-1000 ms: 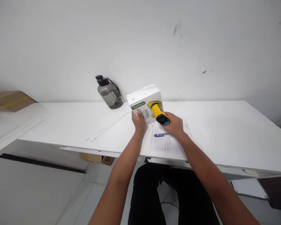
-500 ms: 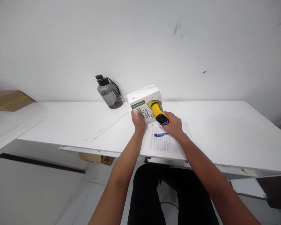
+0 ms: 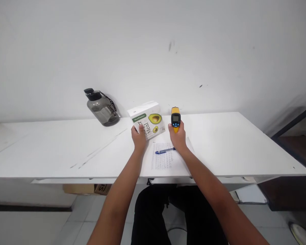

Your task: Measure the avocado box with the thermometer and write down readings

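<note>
My left hand (image 3: 139, 137) grips the lower left corner of a white box (image 3: 156, 131) with avocado pictures and the words "NutriMotion" and "Meal". The box is tilted, its printed face toward me. In my right hand (image 3: 177, 136) is a yellow and black infrared thermometer (image 3: 175, 115), held upright beside the box and apart from it. Its small screen and blue buttons face me. Below the hands lies a paper sheet (image 3: 158, 163) with rows of handwriting. A blue pen (image 3: 164, 150) rests across it, one end close to my right wrist.
A grey see-through water bottle (image 3: 102, 110) with a black cap stands at the back left of the white table (image 3: 211, 146), near the wall (image 3: 142, 51). Under the table a cardboard box (image 3: 79, 189) shows on the left. A shoe (image 3: 302, 234) is at the lower right.
My right hand has drawn the thermometer away from the box's face and turned it upright, uncovering the avocado pictures. The box stays in my left hand. The whole view has shifted to the right.
</note>
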Tool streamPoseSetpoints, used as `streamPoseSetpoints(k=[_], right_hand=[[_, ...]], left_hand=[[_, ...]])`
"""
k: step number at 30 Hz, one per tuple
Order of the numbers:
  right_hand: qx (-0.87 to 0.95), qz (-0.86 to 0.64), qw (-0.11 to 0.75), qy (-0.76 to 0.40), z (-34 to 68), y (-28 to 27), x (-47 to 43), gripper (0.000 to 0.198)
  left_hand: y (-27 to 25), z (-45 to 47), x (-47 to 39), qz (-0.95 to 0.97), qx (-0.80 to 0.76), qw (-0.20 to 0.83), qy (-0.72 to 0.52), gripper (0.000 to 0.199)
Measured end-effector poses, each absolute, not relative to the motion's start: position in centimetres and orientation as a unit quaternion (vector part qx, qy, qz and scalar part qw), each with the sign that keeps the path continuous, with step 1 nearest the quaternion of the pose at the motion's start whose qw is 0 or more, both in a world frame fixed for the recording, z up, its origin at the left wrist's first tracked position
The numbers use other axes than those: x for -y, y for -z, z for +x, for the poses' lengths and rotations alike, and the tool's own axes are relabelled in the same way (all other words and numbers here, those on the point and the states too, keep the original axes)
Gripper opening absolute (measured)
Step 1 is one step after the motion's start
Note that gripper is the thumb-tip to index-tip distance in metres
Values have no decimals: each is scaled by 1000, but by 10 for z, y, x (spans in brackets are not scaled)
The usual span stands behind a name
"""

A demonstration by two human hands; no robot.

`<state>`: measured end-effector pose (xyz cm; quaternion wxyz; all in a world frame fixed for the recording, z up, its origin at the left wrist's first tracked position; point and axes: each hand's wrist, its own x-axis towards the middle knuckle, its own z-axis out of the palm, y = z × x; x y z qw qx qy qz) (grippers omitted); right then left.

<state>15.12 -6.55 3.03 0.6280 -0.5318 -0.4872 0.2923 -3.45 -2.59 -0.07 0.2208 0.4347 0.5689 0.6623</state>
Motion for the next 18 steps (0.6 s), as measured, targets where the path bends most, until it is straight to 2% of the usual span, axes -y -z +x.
streamPoseSetpoints(k=[6, 18], right_hand=[[466, -558, 620, -295, 152, -30, 62, 56], [468, -570, 611, -289, 151, -28, 61, 49]], left_hand=[[4, -37, 23, 459, -596, 182, -633, 48], [7, -39, 20, 513, -587, 183, -599, 48]])
